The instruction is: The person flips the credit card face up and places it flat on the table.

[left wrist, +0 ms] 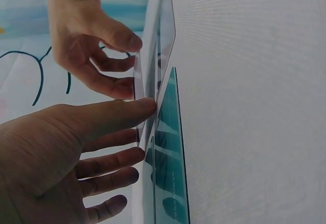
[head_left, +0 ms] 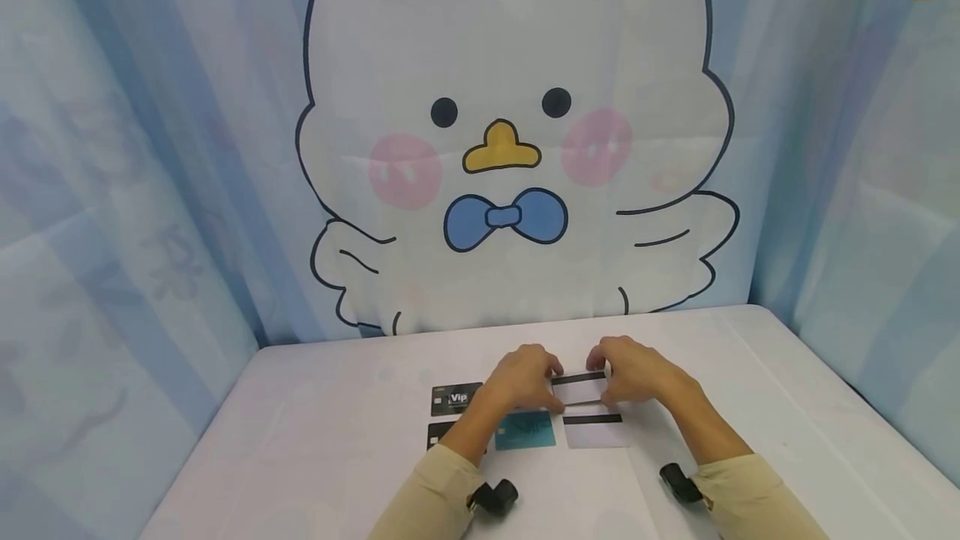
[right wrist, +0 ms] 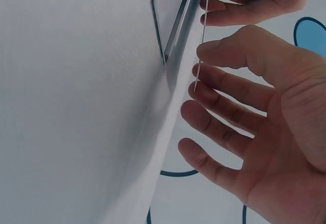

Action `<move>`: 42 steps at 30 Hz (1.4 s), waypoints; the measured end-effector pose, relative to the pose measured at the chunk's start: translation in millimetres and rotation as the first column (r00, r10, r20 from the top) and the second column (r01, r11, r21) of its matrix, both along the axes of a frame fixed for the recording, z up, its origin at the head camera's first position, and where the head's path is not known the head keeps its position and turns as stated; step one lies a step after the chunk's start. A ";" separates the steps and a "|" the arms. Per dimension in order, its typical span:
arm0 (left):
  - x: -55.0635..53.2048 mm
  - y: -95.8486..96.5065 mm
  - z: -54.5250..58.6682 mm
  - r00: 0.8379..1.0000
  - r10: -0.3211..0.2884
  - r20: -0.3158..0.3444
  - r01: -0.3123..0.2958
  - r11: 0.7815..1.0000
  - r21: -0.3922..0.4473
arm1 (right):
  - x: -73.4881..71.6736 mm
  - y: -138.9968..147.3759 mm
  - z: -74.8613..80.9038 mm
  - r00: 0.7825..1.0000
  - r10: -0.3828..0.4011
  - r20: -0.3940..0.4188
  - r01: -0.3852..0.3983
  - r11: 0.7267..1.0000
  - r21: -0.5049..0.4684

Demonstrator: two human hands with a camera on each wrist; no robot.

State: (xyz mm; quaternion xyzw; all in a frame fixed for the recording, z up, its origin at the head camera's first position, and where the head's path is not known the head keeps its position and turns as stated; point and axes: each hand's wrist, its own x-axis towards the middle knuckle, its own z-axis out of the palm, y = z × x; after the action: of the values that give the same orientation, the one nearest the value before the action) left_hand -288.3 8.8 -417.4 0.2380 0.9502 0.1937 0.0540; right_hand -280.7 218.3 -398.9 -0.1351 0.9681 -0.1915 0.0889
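My left hand (head_left: 521, 377) pinches the left side of a pale magnetic-stripe card (head_left: 579, 392). The opposite side is held by my right hand (head_left: 633, 369), with thumb and fingertips at its edges. Seen in the right wrist view, this card stands off the tabletop between the two hands. Just nearer to me lies a second pale card (head_left: 597, 435), also with a dark stripe along its top. Beside that one, a teal card (head_left: 525, 432) rests below my left hand. The left wrist view shows another card edge (left wrist: 149, 158) behind the teal card, partly hidden by fingers.
A black card marked Vip (head_left: 456, 400) lies left of my left hand. Below it is another black card (head_left: 438, 433), partly covered by my forearm. The white table (head_left: 315, 440) ends at a hanging cloth (head_left: 502, 273) printed with a cartoon bird.
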 end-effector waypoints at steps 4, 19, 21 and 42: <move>-0.8 -1.7 0.6 1.000 -0.002 -0.005 0.002 1.000 0.006 | 0.0 0.5 -1.5 1.000 -0.002 -0.004 0.002 1.000 -0.015; -2.6 -3.8 5.3 0.999 -0.004 -0.036 0.006 0.998 0.062 | -3.1 5.3 -1.0 0.999 0.039 -0.018 -0.040 0.999 -0.037; -3.2 -3.8 5.3 0.999 0.000 -0.042 0.003 0.998 0.067 | -3.1 5.2 -0.7 0.999 0.042 -0.021 -0.042 0.998 -0.040; -5.0 -2.3 4.2 1.000 0.019 0.001 -0.019 0.993 0.119 | -0.7 2.6 0.0 0.988 0.103 -0.113 -0.101 0.995 0.019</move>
State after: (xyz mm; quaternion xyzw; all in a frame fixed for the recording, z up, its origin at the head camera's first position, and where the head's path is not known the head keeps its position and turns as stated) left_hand -293.2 6.5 -413.2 0.2319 0.9392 0.2504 0.0377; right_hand -281.4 220.9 -398.9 -0.1944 0.9647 -0.1722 0.0443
